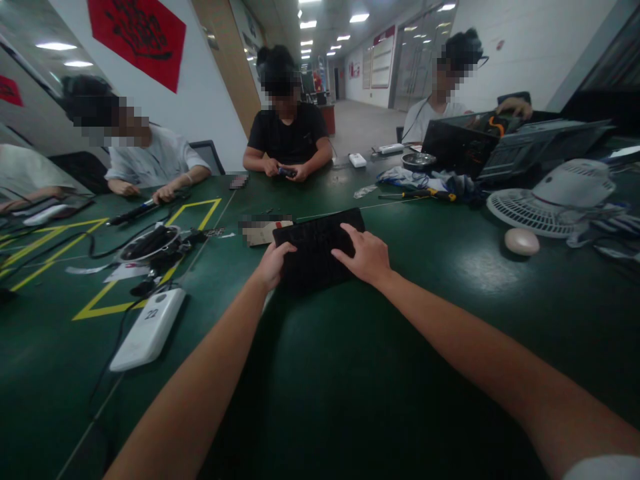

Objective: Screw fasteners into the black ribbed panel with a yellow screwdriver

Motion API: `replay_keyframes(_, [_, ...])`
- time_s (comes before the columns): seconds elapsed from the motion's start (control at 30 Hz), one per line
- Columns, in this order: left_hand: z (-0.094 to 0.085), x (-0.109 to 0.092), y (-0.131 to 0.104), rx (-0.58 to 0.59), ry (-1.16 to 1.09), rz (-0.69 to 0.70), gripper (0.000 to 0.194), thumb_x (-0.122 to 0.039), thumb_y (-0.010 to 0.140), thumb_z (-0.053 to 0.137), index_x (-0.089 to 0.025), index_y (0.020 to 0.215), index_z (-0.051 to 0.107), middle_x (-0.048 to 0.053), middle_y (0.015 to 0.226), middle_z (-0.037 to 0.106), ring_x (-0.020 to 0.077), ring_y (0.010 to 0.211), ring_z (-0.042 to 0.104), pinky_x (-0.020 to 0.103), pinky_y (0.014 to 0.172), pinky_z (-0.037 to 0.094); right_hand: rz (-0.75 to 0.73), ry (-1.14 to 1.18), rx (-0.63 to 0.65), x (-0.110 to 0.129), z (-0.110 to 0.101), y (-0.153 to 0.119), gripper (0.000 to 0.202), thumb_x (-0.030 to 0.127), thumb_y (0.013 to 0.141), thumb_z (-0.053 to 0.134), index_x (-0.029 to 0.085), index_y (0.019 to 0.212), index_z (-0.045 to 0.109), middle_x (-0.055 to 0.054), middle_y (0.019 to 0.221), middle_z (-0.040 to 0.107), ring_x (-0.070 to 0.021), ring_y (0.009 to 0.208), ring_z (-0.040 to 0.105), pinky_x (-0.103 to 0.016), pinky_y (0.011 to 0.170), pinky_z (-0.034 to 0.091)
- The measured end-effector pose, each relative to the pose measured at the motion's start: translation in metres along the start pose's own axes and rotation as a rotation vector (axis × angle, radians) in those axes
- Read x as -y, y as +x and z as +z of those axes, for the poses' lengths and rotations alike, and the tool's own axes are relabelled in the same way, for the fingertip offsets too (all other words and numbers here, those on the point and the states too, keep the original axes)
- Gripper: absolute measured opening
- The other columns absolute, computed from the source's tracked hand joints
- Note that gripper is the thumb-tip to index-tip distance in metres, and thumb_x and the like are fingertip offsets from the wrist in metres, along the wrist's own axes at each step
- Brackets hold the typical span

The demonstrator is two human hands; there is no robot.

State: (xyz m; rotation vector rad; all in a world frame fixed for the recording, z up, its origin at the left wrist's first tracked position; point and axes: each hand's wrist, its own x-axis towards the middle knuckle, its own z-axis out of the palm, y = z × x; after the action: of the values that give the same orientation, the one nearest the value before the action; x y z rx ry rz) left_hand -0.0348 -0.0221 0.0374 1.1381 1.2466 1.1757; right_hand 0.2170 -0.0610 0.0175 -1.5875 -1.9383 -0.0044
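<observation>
A flat black rectangular object (317, 248) is in front of me over the green table, slightly tilted. Its dark face shows too little detail to tell its kind. My left hand (275, 263) is closed on its left edge, thumb on top and the other fingers mostly hidden. My right hand (369, 257) lies over its right end. The thumb and index finger there are spread apart on or just above the dark face; whether they press on it I cannot tell. Just behind the black object's left corner sits a small beige box (267, 232).
On the left are a white power bank (150, 330) marked 22 and a bowl (149, 245) amid cables. A white fan (553, 197), a pale rounded object (521, 242), cloth (425, 179) and a screwdriver (425, 195) are on the right. Several people sit around the table (320, 387).
</observation>
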Motion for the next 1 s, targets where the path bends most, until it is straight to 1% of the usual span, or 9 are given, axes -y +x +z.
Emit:
replay_keyframes(0.1, [0.002, 0.008, 0.004, 0.028, -0.032, -0.007, 0.043, -0.033, 0.068, 0.083, -0.022, 0.108, 0.070, 0.009, 0.102, 0.081, 0.0319, 0.103, 0.079, 0.052, 0.100, 0.064, 0.086, 0.078, -0.119, -0.012, -0.006, 0.000, 0.051, 0.045, 0.105, 0.043, 0.021, 0.146, 0.062, -0.014, 0.110, 0.077, -0.0310, 0.099, 0.066, -0.041, 0.085, 0.049])
replay_keyframes(0.2, [0.000, 0.017, 0.000, 0.047, -0.039, 0.095, 0.048, -0.038, 0.071, 0.089, -0.020, 0.112, 0.072, 0.012, 0.116, 0.082, 0.0319, 0.115, 0.077, 0.052, 0.110, 0.060, 0.276, 0.120, -0.208, -0.041, -0.015, 0.005, 0.040, 0.029, 0.097, 0.042, 0.021, 0.129, 0.064, -0.015, 0.116, 0.074, -0.0317, 0.107, 0.067, -0.043, 0.092, 0.050])
replay_keyframes(0.23, [-0.001, 0.019, -0.002, 0.050, -0.026, 0.121, 0.050, -0.040, 0.071, 0.090, -0.019, 0.113, 0.072, 0.012, 0.119, 0.081, 0.0328, 0.117, 0.077, 0.053, 0.112, 0.058, 0.362, 0.130, -0.214, -0.053, -0.017, 0.006, 0.039, 0.026, 0.095, 0.041, 0.020, 0.126, 0.064, -0.016, 0.117, 0.074, -0.0318, 0.109, 0.067, -0.043, 0.093, 0.050])
replay_keyframes(0.3, [-0.003, 0.023, -0.005, 0.057, 0.019, 0.151, 0.053, -0.043, 0.071, 0.091, -0.018, 0.114, 0.074, 0.013, 0.123, 0.081, 0.0350, 0.121, 0.075, 0.055, 0.113, 0.057, 0.458, 0.129, -0.199, -0.076, -0.020, 0.010, 0.038, 0.024, 0.096, 0.038, 0.018, 0.123, 0.064, -0.019, 0.116, 0.075, -0.0332, 0.106, 0.069, -0.045, 0.091, 0.050])
replay_keyframes(0.43, [-0.003, 0.026, -0.008, 0.055, 0.083, 0.177, 0.055, -0.043, 0.073, 0.092, -0.018, 0.118, 0.074, 0.013, 0.124, 0.081, 0.0368, 0.123, 0.075, 0.057, 0.113, 0.057, 0.543, 0.159, -0.124, -0.105, -0.016, 0.010, 0.036, 0.019, 0.094, 0.039, 0.016, 0.118, 0.066, -0.018, 0.101, 0.078, -0.0307, 0.091, 0.072, -0.043, 0.083, 0.052])
replay_keyframes(0.63, [-0.003, 0.027, -0.009, 0.077, 0.082, 0.150, 0.051, -0.040, 0.075, 0.090, -0.018, 0.118, 0.074, 0.013, 0.123, 0.080, 0.0365, 0.121, 0.075, 0.057, 0.110, 0.059, 0.493, 0.188, -0.104, -0.104, -0.007, 0.003, 0.032, 0.021, 0.093, 0.051, 0.018, 0.119, 0.069, -0.011, 0.092, 0.079, -0.0264, 0.081, 0.071, -0.041, 0.080, 0.052])
replay_keyframes(0.73, [-0.003, 0.027, -0.009, 0.087, 0.082, 0.153, 0.050, -0.040, 0.076, 0.089, -0.018, 0.118, 0.074, 0.013, 0.124, 0.080, 0.0367, 0.122, 0.075, 0.057, 0.110, 0.059, 0.467, 0.204, -0.113, -0.103, -0.007, 0.000, 0.033, 0.019, 0.092, 0.053, 0.020, 0.120, 0.070, -0.010, 0.097, 0.081, -0.0256, 0.082, 0.073, -0.040, 0.080, 0.054])
replay_keyframes(0.87, [-0.003, 0.027, -0.009, 0.087, 0.102, 0.183, 0.051, -0.041, 0.077, 0.089, -0.017, 0.119, 0.075, 0.014, 0.126, 0.080, 0.0373, 0.122, 0.074, 0.059, 0.112, 0.057, 0.426, 0.234, -0.130, -0.104, -0.008, 0.001, 0.034, 0.015, 0.092, 0.054, 0.022, 0.118, 0.074, -0.010, 0.109, 0.085, -0.0259, 0.094, 0.078, -0.043, 0.090, 0.057])
replay_keyframes(1.0, [-0.003, 0.029, -0.008, 0.080, 0.110, 0.201, 0.050, -0.044, 0.078, 0.088, -0.017, 0.119, 0.075, 0.014, 0.125, 0.080, 0.0368, 0.122, 0.074, 0.057, 0.111, 0.058, 0.421, 0.275, -0.175, -0.101, -0.008, 0.002, 0.034, 0.012, 0.088, 0.056, 0.021, 0.113, 0.078, -0.010, 0.104, 0.085, -0.0262, 0.096, 0.080, -0.045, 0.097, 0.058])
